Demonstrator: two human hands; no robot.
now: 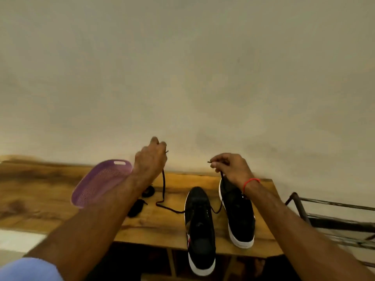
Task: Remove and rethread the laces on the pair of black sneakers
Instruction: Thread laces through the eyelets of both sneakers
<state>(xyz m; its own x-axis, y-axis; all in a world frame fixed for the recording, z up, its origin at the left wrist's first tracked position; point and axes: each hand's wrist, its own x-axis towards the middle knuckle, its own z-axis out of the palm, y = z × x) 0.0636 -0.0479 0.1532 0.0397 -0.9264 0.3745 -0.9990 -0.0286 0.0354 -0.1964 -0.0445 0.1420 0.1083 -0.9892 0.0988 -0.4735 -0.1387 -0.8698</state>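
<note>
left sneaker (199, 228) on table (40, 191); both hands' fingers (160, 147) pinching lace (163, 187) ends above it.

1. Two sneakers lie side by side on the right part of the desk (50, 179) — the left sneaker (199, 230) nearer, its heel past the front edge, the right sneaker (238, 216) farther back.
2. A tray (97, 183) leans left of them, toward the wall (182, 67).
3. Between tray and sneakers lies a bundled lace (137, 207).
4. A rack (334, 220) stands right of the desk.
</note>
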